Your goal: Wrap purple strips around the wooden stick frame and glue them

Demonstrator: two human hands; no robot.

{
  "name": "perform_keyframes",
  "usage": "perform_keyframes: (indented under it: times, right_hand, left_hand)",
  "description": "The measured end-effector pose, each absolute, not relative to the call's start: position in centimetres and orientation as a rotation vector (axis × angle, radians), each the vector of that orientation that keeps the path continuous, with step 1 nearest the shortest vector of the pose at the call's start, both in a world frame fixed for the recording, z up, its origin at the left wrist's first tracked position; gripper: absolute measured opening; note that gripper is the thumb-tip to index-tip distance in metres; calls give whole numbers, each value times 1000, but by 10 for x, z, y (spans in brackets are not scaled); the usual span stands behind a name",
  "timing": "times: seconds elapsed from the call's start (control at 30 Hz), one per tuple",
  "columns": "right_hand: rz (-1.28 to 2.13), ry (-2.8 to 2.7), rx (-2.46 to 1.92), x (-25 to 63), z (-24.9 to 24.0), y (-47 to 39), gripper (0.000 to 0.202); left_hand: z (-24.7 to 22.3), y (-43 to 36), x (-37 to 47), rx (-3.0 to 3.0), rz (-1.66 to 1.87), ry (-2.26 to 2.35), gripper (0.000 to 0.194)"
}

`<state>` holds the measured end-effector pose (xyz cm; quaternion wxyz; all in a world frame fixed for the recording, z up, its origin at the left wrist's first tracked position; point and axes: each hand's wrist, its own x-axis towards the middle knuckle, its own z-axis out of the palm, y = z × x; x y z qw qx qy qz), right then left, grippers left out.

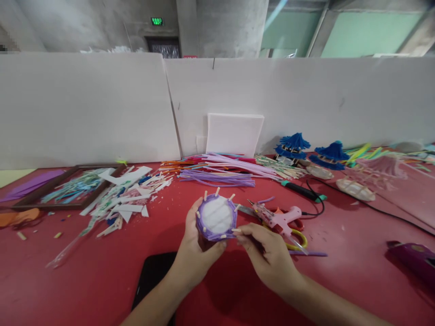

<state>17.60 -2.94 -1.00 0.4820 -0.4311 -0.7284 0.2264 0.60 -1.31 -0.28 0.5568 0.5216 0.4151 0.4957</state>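
Note:
A small round craft piece (217,215) with a white base, a purple pipe-cleaner rim and several short pale sticks around its edge is held above the red table. My left hand (195,253) wraps its left side and underside, thumb along the bottom edge. At the lower right of the rim, my right hand (267,251) pinches one short pale stick (237,230) between thumb and fingertips. The stick touches or nearly touches the rim; I cannot tell which. Just beyond my right hand lie a pink glue gun (282,217) and scissors with yellow-and-red handles (299,240).
Purple pipe cleaners (217,177) lie in a bundle at the back. Paper scraps (132,199) and a wooden frame (68,206) spread on the left. A black phone (154,271) lies under my left forearm. Blue-roofed models (294,147) stand at right, near a black cable (377,208).

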Motion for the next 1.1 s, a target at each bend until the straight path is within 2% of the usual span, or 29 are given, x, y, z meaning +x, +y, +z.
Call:
perform_keyframes:
  times: [0.23, 0.33, 0.67, 0.9, 1.0, 1.1]
  right_hand:
    - [788, -1687, -1113, 173, -10, -31, 5]
    - [910, -1602, -1098, 170, -12, -32, 14]
    - [1126, -1480, -1131, 167, -9, -32, 21]
    - [1232, -1434, -1108, 167, -15, -32, 24]
    - [1141, -1526, -1148, 168, -13, -33, 28]
    - [822, -1681, -1186, 172, -12, -33, 20]
  left_hand:
    - [-2, -11, 6, 1373, 1212, 1023, 86]
    - [-1, -12, 8, 1354, 1186, 973, 85]
    - [-4, -18, 7, 1211, 1150, 908, 79]
    - [-10, -15, 6, 1171, 1186, 948, 65]
    - [-9, -15, 7, 1063, 1186, 926, 69]
    - [-2, -15, 9, 923, 1191, 934, 75]
